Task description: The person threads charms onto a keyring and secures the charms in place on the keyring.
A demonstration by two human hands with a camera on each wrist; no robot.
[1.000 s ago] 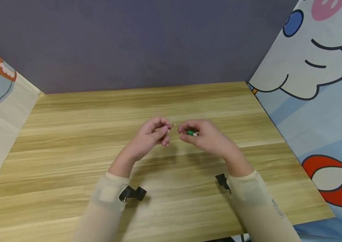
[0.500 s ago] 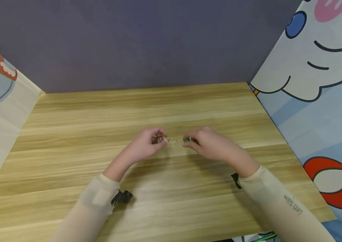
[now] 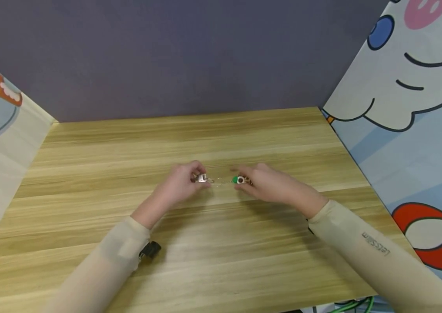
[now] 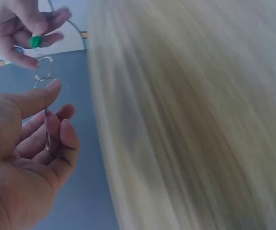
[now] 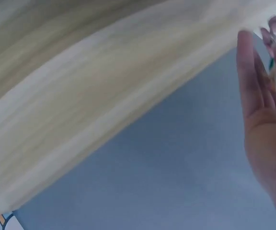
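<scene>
A small keychain is stretched between my two hands above the table. My left hand [image 3: 179, 182] pinches its silver metal piece [image 3: 202, 178] between thumb and fingers; in the left wrist view a thin metal length [image 4: 47, 139] runs down across the palm. Thin metal rings [image 4: 45, 67] link the two ends. At the other end hangs a green and white charm [image 3: 240, 179], held by my right hand [image 3: 267, 184] between thumb and fingers, with the index finger lifted off it. In the right wrist view a sliver of green charm [image 5: 271, 63] shows behind the fingers, mostly hidden.
A wood-grain table [image 3: 127, 148] lies under both hands. Behind it stands a dark grey panel [image 3: 189, 56], with a cartoon-printed panel [image 3: 412, 100] on the right and another printed panel [image 3: 1, 165] on the left. Green cables [image 3: 355, 305] show below the front edge.
Both hands came lower and nearer the front, and the left hand drifted left, drawing the linked rings out straight. The silver piece now shows in the left hand; the right index finger has lifted.
</scene>
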